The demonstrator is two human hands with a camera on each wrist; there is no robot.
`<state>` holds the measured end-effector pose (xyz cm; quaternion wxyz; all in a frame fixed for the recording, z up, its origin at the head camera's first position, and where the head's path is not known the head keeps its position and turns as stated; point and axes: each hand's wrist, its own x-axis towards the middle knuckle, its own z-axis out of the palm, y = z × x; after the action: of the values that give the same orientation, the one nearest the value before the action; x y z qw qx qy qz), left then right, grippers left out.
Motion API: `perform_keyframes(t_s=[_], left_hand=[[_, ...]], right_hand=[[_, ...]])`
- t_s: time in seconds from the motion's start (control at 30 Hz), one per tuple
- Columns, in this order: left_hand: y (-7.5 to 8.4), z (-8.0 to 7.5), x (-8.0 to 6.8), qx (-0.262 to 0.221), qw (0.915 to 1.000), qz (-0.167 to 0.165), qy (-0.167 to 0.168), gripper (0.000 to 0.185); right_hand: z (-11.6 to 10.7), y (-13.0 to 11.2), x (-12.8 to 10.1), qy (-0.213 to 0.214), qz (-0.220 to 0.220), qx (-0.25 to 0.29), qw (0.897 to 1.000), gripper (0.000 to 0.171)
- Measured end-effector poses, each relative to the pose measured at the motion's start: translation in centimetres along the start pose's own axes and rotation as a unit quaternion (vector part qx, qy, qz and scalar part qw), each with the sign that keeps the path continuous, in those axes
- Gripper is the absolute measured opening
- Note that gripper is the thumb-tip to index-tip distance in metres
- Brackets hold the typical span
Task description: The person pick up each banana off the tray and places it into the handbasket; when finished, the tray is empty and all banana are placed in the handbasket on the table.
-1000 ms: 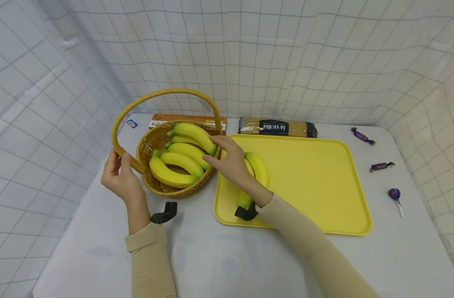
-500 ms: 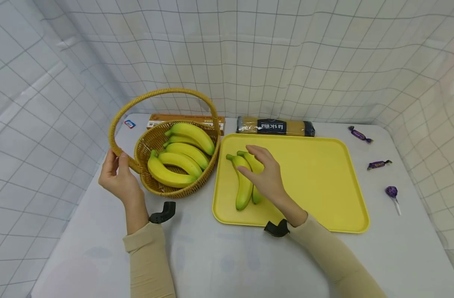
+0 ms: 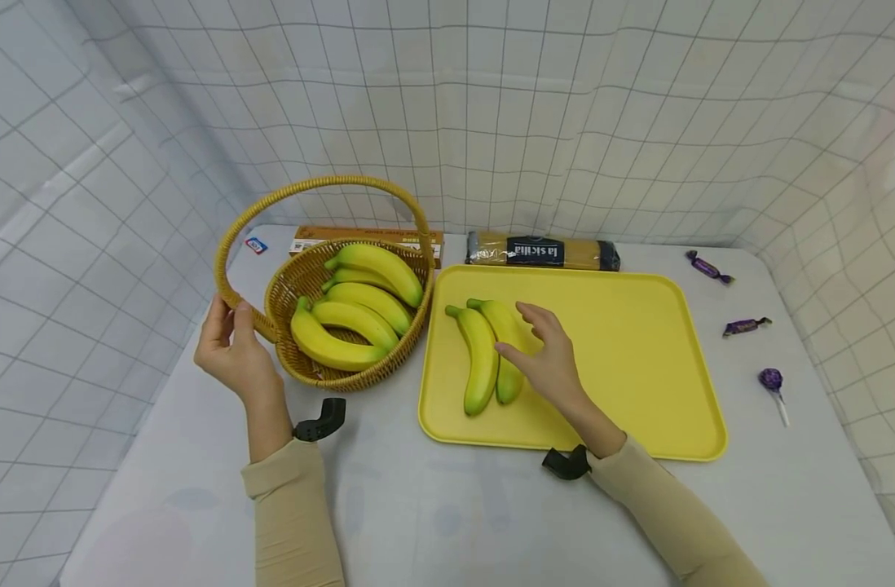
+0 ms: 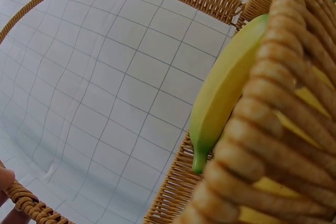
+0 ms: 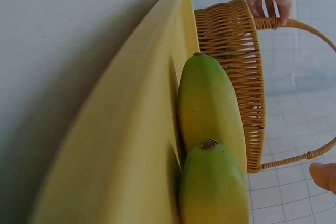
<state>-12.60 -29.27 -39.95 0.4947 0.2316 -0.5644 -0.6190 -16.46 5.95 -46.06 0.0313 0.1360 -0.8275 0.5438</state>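
Note:
My left hand (image 3: 235,350) pinches the left foot of the arched handle (image 3: 330,181) on a yellow-brown wicker basket (image 3: 389,371). Several yellow-green bananas (image 3: 341,346) lie in the basket; in the left wrist view one banana (image 4: 226,82) shows past the rim. Two bananas lie side by side on the yellow tray (image 3: 638,359): a left banana (image 3: 480,367) and a right banana (image 3: 509,381). Over the right banana hovers my right hand (image 3: 553,363), thumb and fingers apart, holding nothing and covering part of it. The right wrist view shows my thumb (image 5: 325,176) clear of both bananas.
Behind the tray lies a pack of pasta (image 3: 543,251), and behind the basket a flat brown box (image 3: 308,240). A small blue-and-red packet (image 3: 256,244) lies back left. Two purple wrapped candies (image 3: 708,267) and a purple lollipop (image 3: 772,381) lie right of the tray.
My right hand has moved right, from the basket's right rim to above the tray, uncovering the bananas there. The left hand stays at the handle.

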Motion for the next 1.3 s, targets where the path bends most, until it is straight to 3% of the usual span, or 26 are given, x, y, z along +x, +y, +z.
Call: perform_keyframes(t_s=[0.27, 0.6, 0.97, 1.3], left_hand=[[0.3, 0.2, -0.1, -0.003, 1.0000, -0.002, 0.002, 0.029], [0.2, 0.3, 0.1, -0.008, 0.9999, -0.001, 0.008, 0.028], [-0.1, 0.6, 0.6, -0.001, 1.0000, 0.006, 0.004, 0.028], [-0.2, 0.2, 0.1, 0.019, 0.9998, 0.003, 0.007, 0.028]], right_hand=[[0.4, 1.5, 0.5, -0.024, 0.063, 0.005, 0.998, 0.074], [0.8, 2.9, 0.9, -0.043, 0.105, 0.016, 0.993, 0.077], [1.2, 2.9, 0.8, -0.062, 0.129, -0.006, 0.990, 0.082], [1.2, 3.3, 0.4, -0.058, 0.106, -0.056, 0.991, 0.080]])
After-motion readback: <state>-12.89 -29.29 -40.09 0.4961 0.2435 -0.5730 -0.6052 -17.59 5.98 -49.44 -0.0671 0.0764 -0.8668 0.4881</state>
